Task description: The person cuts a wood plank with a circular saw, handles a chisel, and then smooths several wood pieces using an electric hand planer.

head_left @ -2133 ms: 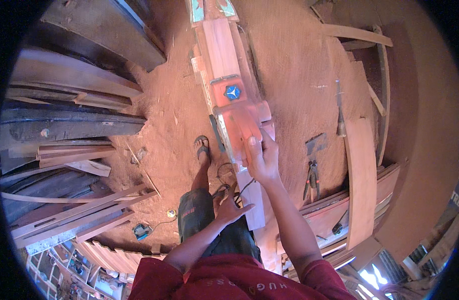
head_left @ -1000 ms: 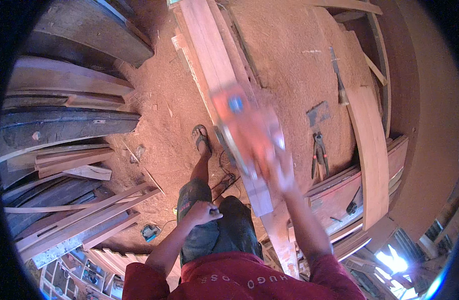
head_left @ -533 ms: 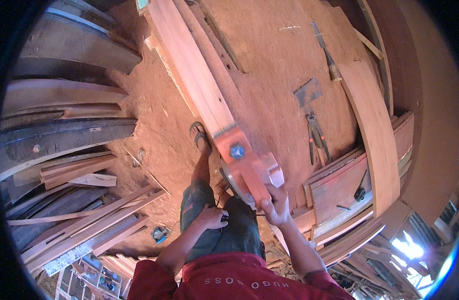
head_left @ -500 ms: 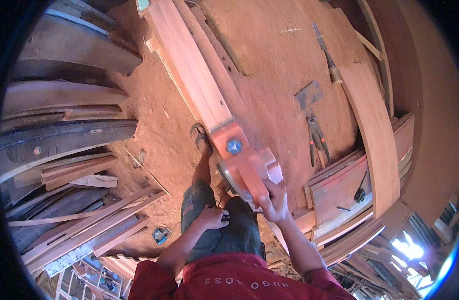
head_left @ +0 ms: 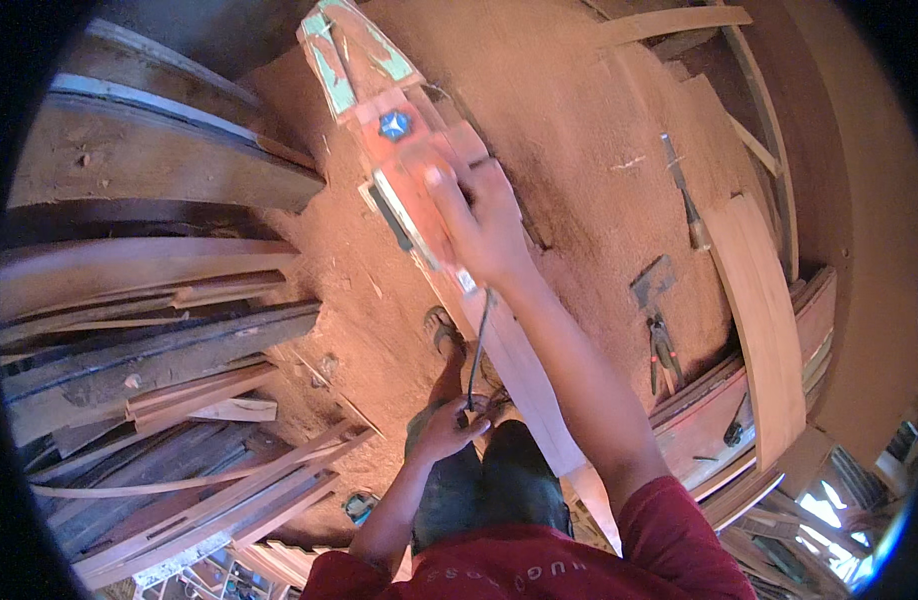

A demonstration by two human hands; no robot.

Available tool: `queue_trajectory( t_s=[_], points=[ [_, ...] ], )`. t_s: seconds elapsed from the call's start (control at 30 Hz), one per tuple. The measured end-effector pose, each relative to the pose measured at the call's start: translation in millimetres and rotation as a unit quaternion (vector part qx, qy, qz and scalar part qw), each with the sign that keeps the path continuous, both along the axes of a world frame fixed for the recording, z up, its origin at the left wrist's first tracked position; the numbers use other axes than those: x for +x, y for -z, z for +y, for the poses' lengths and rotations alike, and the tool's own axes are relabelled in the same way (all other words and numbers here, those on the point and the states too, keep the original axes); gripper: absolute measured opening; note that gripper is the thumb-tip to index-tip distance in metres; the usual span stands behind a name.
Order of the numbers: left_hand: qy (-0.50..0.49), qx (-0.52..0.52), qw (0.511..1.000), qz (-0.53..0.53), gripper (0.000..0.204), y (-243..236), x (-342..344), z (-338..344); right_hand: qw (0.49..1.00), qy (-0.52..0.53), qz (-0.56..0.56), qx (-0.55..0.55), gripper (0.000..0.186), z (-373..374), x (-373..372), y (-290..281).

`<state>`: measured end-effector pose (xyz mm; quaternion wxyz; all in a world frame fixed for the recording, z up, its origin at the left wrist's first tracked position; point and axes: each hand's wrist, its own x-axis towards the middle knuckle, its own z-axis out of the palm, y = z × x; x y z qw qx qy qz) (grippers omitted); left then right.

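My right hand (head_left: 489, 225) is wrapped round the handle of an orange electric planer (head_left: 411, 165) with a blue star-shaped knob. The planer rests on a long, reddish plank (head_left: 527, 385), near its far end, and hides the wood beneath it. A black power cord (head_left: 477, 350) runs from the back of the tool down to my left hand (head_left: 447, 432), whose closed fingers grip it in front of my shorts. Beyond the planer, a wooden piece with worn pale-green paint (head_left: 397, 62) shows at the end of the plank.
Stacked boards (head_left: 159, 270) line the left side. To the right lie pliers (head_left: 663, 355), a flat metal blade (head_left: 652, 283), a chisel (head_left: 684, 190) and a wide curved board (head_left: 764, 330). Sawdust (head_left: 569, 130) covers the ground. My sandalled foot (head_left: 442, 330) stands beside the plank.
My right hand has pushed the planer forward along the plank, from near my body to the far end, arm now stretched out. My left hand still grips the cord. The view has shifted slightly.
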<state>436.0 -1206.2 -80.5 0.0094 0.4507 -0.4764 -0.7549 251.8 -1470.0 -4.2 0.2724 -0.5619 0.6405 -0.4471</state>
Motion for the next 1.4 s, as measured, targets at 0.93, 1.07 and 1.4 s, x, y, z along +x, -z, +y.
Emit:
queue_trajectory(
  t_s=[0.93, 1.07, 1.4],
  points=[
    [0.574, -0.629, 0.525, 0.008, 0.077, -31, -124, -134, 0.706, 0.663, -0.123, 0.216, 0.033, 716, -107, -291],
    [0.606, -0.623, 0.494, 0.022, 0.081, -72, -139, -95, 0.585, 0.795, -0.06, 0.148, 0.028, 891, -17, -249],
    [0.603, -0.596, 0.521, 0.098, 0.084, -162, -277, 97, 0.351, 0.914, 0.04, 0.198, 0.041, 1024, 210, -71]
  ],
)
